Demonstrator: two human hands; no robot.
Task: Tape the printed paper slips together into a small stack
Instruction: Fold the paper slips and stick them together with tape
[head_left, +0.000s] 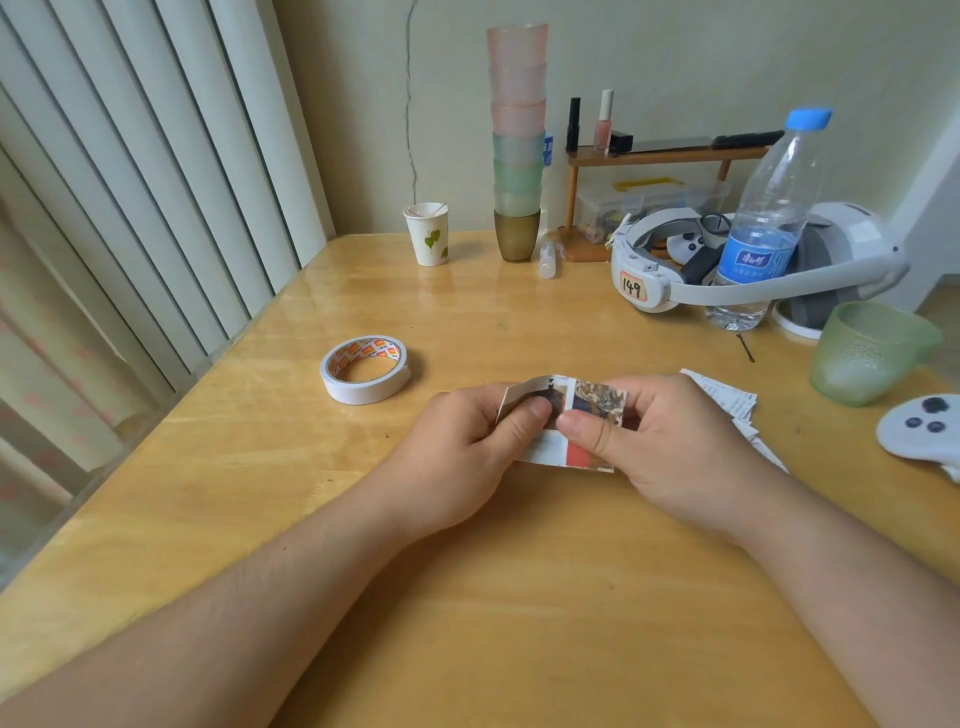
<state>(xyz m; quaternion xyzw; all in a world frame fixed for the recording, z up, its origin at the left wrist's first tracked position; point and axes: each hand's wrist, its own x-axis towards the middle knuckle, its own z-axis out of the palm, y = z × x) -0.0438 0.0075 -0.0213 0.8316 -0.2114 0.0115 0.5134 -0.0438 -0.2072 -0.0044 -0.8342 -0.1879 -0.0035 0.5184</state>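
Printed slips (566, 415) pinched by left hand (467, 441) and right hand (665, 447), right of tape roll (365, 369); pressing step judged underway. Next: tape to be fetched.

Soft, even daylight, moderately bright. A pale sheen lies on the table (395, 291) near the blinds (130, 182); shadows are faint. Wide-angle bending curves the edges; focus is slightly soft.

wooden table (467, 597) | tape roll (365, 369) | paper cup (427, 234) | water bottle (763, 223) | loose slips (727, 400)
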